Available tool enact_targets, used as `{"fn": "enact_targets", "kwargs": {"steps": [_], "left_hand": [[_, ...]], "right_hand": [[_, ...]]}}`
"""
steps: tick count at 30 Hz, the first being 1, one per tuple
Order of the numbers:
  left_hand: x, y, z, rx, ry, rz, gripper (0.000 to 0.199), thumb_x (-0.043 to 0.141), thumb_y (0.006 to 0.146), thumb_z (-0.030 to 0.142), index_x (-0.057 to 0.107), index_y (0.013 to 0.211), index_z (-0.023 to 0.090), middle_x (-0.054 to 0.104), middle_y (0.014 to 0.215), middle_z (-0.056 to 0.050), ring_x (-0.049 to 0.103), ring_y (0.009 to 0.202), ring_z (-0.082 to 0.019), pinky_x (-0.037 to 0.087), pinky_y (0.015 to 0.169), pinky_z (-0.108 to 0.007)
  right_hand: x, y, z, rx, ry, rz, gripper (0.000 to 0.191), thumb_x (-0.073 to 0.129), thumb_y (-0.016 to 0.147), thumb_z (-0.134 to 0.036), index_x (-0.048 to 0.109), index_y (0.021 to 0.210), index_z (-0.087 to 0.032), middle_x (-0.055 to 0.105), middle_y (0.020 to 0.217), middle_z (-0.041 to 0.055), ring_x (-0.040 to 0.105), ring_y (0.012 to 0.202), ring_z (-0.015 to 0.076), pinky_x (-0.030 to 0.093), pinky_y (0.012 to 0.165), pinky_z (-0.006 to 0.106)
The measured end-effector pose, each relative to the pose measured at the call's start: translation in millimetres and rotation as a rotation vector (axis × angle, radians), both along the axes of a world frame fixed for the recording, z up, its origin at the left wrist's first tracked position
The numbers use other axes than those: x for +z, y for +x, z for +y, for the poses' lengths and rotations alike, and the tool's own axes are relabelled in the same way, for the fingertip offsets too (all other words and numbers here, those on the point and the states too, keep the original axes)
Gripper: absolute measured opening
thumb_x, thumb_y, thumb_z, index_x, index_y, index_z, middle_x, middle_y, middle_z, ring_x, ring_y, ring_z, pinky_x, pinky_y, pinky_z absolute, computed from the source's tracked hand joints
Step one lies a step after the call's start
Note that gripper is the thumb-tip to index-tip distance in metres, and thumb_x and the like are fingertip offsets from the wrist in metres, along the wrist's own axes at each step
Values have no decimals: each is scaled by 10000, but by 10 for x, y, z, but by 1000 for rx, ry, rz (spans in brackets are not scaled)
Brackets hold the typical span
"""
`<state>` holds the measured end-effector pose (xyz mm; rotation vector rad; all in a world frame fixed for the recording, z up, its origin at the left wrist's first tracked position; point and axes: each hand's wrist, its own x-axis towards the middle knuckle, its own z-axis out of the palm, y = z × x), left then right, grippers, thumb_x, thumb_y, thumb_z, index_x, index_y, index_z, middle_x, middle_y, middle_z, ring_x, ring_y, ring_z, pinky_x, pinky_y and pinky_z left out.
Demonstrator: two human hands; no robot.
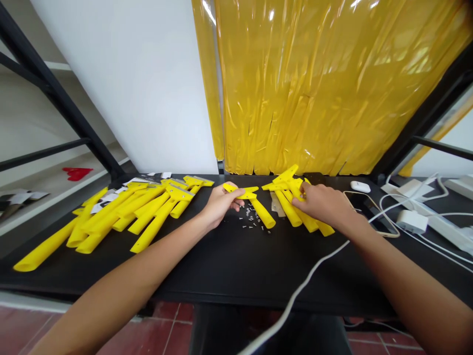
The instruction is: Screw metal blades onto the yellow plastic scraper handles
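My left hand [221,201] is closed in a pinch on the flat head of a yellow scraper handle [247,195]. A hollow yellow grip slants down and right from beside it, seemingly part of the same piece. Below the fingers lie several small loose screws and nuts [250,217] on the black table. My right hand [320,199] bends its fingers around one of the yellow scraper handles [290,209] piled at right; its fingertips are partly hidden. At left, a heap of yellow scrapers [148,209] has metal strips on some heads.
A phone [369,212], a white earbud case [360,187], a charger [413,222] and tangled white cables occupy the right side. One cable [306,283] crosses the front edge. Behind the black table [221,268] hang yellow plastic strips [295,98] and a white panel [136,84].
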<state>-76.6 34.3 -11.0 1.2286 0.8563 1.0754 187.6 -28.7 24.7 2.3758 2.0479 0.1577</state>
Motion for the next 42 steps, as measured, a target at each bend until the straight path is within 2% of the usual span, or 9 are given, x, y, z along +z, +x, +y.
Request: {"fn": "enact_targets", "kwargs": {"steps": [6,18,23,26,30,33,36,39,42], "left_hand": [[-14,2,31,28,-51,6,280,809,811,132,585,978,147,676,685,-7,663,546,-123,492,475,-197],[-6,5,13,33,-71,7,306,716,902,77,524,1131,145,639,616,9,625,544,-115,489,530,-202],[4,23,4,42,-62,-77,354,646,877,13,539,1195,125,641,634,16,663,598,-132,522,590,-228],[37,36,-72,-23,1,-91,390,721,840,62,561,1190,127,684,676,5,700,629,-143,569,677,-262],[58,84,-233,-147,59,-101,426,867,778,223,552,1059,168,756,809,-34,744,693,-157,597,742,-282],[27,128,-301,-188,73,-93,474,917,741,323,539,992,187,757,819,-28,765,754,-186,611,763,-304],[-10,140,-300,-207,101,-20,422,850,819,374,528,1021,192,756,856,-44,765,802,-204,621,790,-344],[-18,107,-303,-187,366,221,299,663,949,314,540,1193,193,744,1107,-110,745,943,-221,613,791,-351],[-1,70,-364,-289,904,655,561,574,900,120,500,1446,221,620,1452,-127,633,1249,-262,534,1014,-412]], "right_hand": [[-71,5,-31,-23,43,21,534,464,954,-538,587,1291,-143,773,1044,187,752,974,418,539,765,479],[-131,262,43,-34,61,160,605,461,935,-665,645,1284,-207,784,1109,144,735,1052,401,530,761,458],[-43,198,-20,-8,268,129,567,521,941,-625,689,1224,-164,766,1149,171,744,979,380,534,750,438],[52,24,-92,194,416,233,396,580,959,-523,742,1082,-183,785,1054,115,746,931,293,533,781,374],[31,-324,-147,645,336,358,375,648,963,-503,751,1127,-182,792,1040,92,737,942,238,530,853,333],[-63,-497,-135,738,296,353,342,611,1009,-455,750,1165,-184,796,1113,103,738,1011,255,522,883,347],[-99,-505,-113,705,249,371,271,602,1022,-384,772,1148,-214,807,1118,91,746,1012,251,520,868,332],[-23,-333,-91,550,239,349,284,610,1009,-384,793,1152,-222,820,1105,88,756,1003,267,525,851,332],[118,7,-26,265,332,312,364,613,993,-428,789,1216,-201,829,1063,98,767,951,288,530,822,346]]}}
